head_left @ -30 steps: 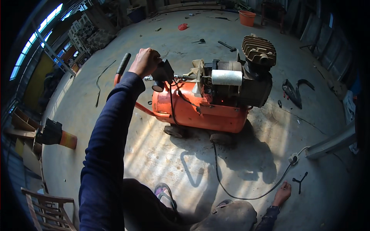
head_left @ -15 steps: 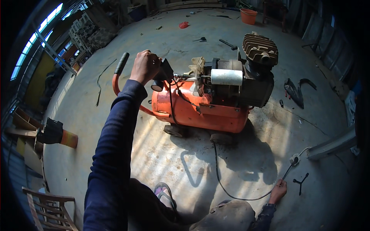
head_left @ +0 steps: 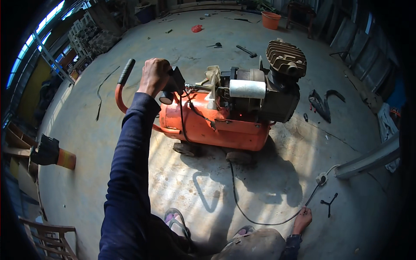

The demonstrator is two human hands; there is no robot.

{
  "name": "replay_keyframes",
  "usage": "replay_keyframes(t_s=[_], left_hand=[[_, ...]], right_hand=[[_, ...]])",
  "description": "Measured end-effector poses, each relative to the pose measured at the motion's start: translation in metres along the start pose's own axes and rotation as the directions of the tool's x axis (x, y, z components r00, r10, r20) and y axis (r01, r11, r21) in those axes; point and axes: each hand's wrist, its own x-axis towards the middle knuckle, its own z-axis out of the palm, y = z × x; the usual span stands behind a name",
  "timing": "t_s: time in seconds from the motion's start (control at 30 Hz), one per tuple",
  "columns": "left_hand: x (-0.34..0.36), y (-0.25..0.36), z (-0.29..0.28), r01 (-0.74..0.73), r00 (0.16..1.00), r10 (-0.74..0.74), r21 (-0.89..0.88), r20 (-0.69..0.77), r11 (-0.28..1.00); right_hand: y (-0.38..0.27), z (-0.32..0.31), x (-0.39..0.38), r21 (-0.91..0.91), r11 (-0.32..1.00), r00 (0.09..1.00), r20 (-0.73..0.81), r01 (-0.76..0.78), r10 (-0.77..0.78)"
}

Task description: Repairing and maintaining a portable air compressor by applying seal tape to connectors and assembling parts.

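An orange air compressor stands on small wheels in front of me, its tank lying level. My left hand is closed at the black pressure switch box over the tank's left end; its fingertips are hidden. A round gauge sits just below that hand. Low on the right, my right hand grips a black power cable, which runs from under the compressor. Past that hand, the cable reaches a socket on the floor, beside a grey post.
A black three-armed wrench lies right of my right hand. The grey post slants in at the right. Loose tools and a hammer lie behind the compressor, near an orange bucket. A wooden chair stands at the lower left.
The whole scene has shifted slightly left in the picture as my view turned. Both hands keep their places, the left at the switch box and the right on the cable.
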Motion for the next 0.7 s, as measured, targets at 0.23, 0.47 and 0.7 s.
replay_keyframes(t_s=[0.23, 0.47, 0.7], left_hand=[[-0.005, 0.006, 0.0, 0.021, 1.0, -0.021, -0.048, -0.005, 0.999], [0.001, 0.015, -0.015, 0.03, 0.995, -0.048, -0.188, -0.091, 0.982], [0.014, 0.026, -0.034, 0.076, 0.995, -0.069, -0.114, 0.066, 0.991]], right_hand=[[-0.007, 0.052, -0.064, 0.19, 0.976, 0.961, 0.271, -0.11, 0.056], [-0.111, 0.073, -0.123, 0.423, 0.865, 0.82, 0.37, 0.27, -0.437], [-0.083, 0.073, -0.208, 0.58, 0.726, 0.666, 0.379, 0.37, -0.643]])
